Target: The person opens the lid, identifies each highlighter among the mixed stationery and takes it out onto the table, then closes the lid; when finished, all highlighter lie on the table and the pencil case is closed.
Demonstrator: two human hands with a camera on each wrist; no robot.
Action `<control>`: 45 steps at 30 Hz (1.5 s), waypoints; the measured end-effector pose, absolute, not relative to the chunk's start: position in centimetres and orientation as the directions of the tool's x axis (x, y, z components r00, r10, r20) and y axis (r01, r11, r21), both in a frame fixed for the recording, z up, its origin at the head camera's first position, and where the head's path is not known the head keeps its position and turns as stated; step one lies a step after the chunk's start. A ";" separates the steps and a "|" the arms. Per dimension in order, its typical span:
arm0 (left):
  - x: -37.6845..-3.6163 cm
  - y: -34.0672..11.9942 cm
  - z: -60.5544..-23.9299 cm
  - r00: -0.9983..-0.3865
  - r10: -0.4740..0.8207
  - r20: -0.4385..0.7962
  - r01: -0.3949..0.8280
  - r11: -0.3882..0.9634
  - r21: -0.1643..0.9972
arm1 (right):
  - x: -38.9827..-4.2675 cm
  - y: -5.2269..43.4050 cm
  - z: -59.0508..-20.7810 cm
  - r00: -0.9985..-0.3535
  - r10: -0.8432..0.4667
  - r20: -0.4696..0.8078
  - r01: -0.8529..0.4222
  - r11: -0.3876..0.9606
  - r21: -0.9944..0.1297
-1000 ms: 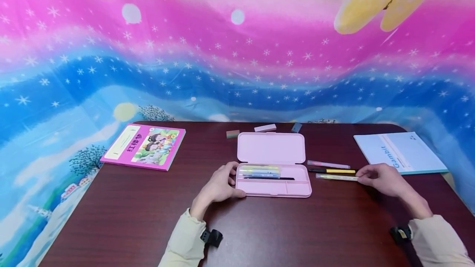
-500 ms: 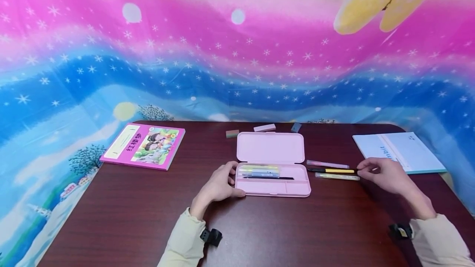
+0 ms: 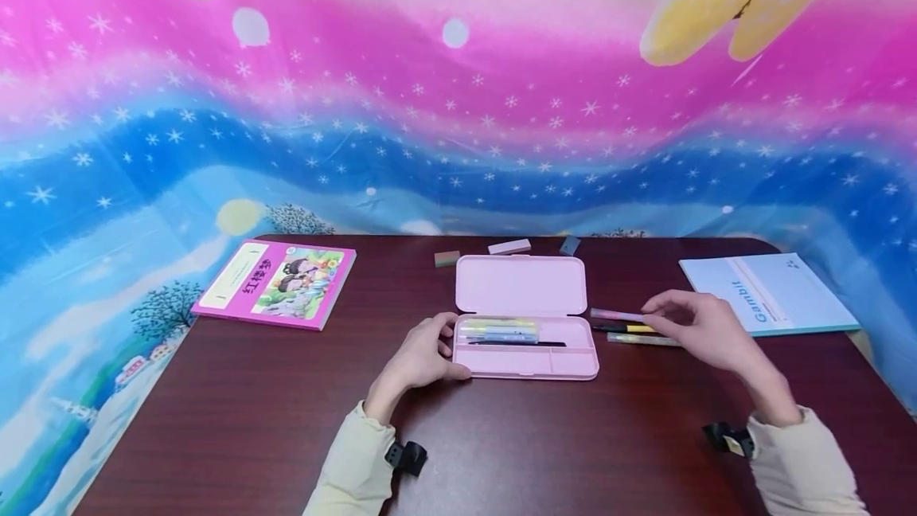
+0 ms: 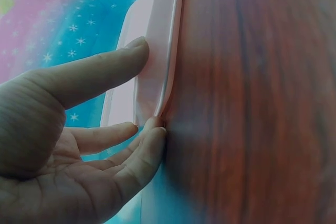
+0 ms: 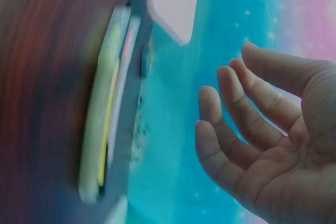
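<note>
An open pink pencil case (image 3: 526,285) lies mid-table, with several pens in its tray (image 3: 499,330). My left hand (image 3: 447,349) rests at the case's left end. In the left wrist view the thumb (image 4: 100,72) and straight fingers (image 4: 142,150) touch the case's end wall (image 4: 152,85). Three loose pens lie right of the case: a pink one (image 3: 614,314), a black and yellow one (image 3: 622,328) and a clear yellowish one (image 3: 636,338). My right hand (image 3: 659,313) hovers over them, fingers relaxed and holding nothing. The right wrist view shows the hand (image 5: 226,82) apart from the pens (image 5: 102,145).
A pink picture book (image 3: 275,283) lies at the back left of the dark wooden table (image 3: 215,420), and a light blue notebook (image 3: 770,293) at the right. Three small erasers (image 3: 510,246) sit behind the case. A colourful cloth (image 3: 458,102) hangs behind.
My right hand has lifted from the pens' right ends and moved left, now over their middle. The pens, the case and my left hand have stayed put.
</note>
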State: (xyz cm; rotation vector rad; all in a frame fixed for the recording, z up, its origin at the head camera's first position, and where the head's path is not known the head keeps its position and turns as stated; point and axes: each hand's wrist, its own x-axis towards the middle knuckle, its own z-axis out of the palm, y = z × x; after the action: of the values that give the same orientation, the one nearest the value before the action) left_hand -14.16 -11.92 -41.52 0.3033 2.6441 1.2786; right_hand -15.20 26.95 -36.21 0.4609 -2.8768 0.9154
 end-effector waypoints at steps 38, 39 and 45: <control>-14.3 -11.8 -41.7 -0.955 0.279 -0.104 0.097 0.622 0.777 | -17.5 18.5 -40.2 -0.914 -0.406 0.012 -0.275 0.599 -0.752; -14.3 -11.8 -41.7 -0.955 0.279 -0.103 0.098 0.622 0.777 | -17.5 18.4 -40.2 -0.914 -0.405 0.009 -0.275 0.604 -0.748; -14.3 -11.9 -41.7 -0.954 0.282 -0.102 0.101 0.621 0.777 | -17.4 17.9 -40.2 -0.897 -0.441 0.002 -0.323 0.654 -0.684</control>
State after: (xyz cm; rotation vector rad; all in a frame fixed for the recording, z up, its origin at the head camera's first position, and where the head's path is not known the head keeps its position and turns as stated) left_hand -14.34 -11.88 -41.73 0.3151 2.6312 1.2413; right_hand -17.38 17.87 -40.16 0.6997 -3.0050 1.1889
